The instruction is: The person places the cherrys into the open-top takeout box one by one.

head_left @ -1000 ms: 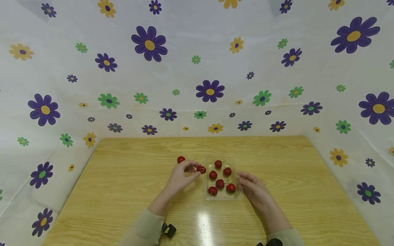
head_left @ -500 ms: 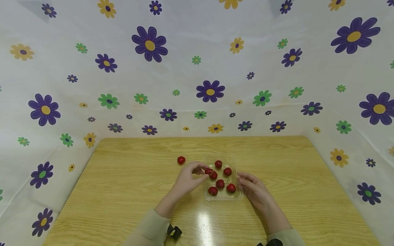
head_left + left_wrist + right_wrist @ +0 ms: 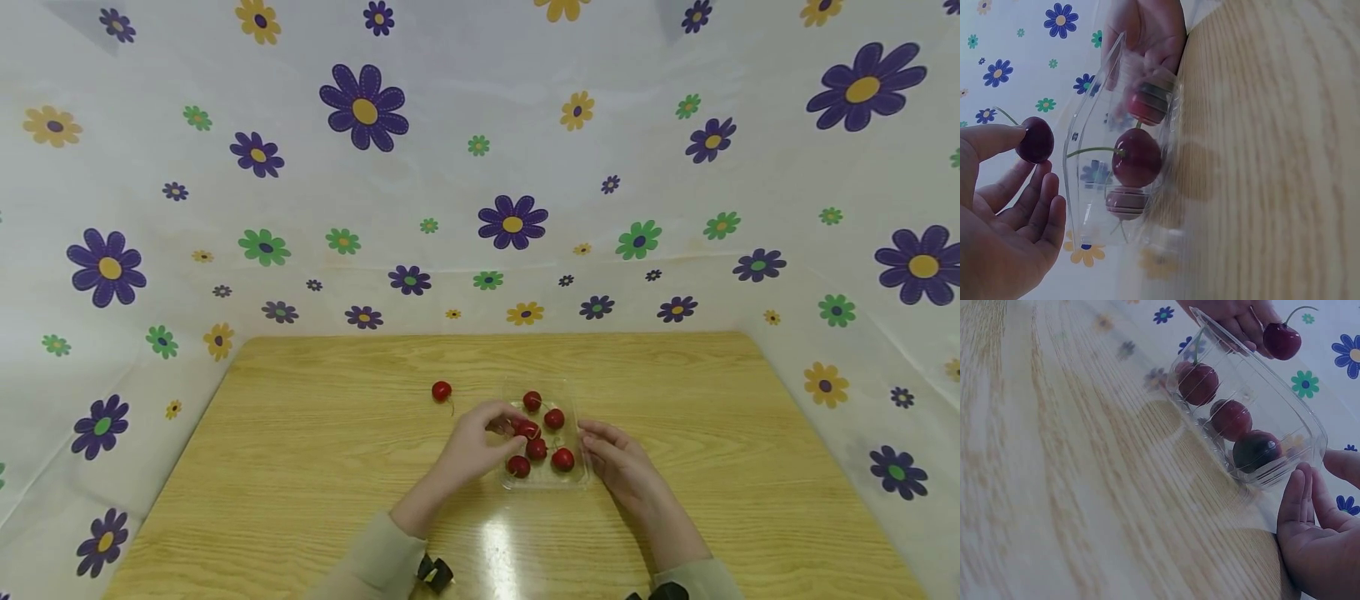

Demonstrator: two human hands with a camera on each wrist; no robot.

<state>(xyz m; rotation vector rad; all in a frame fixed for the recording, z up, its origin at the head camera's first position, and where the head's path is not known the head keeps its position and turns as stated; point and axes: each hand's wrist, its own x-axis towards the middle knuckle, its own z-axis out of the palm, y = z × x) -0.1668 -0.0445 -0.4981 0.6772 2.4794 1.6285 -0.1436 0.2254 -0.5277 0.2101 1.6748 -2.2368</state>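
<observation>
My left hand pinches a dark red cherry by thumb and fingertips, its green stem sticking up. In the head view this cherry hangs over the left part of a clear plastic box. Several more cherries with stems lie spread inside the box. In the right wrist view, the held cherry is above the far rim. Against the box's right side, my right hand rests with fingers nearly straight, fingertips at the wall and thumb by the rim.
One cherry with a stem lies on the wooden table, left of the box and beyond my left hand. A white flower-print sheet stands behind the table and along both sides.
My left hand has moved right with the pinched cherry, from beside the box's left edge to over the cherries inside. My right hand and the box have stayed put.
</observation>
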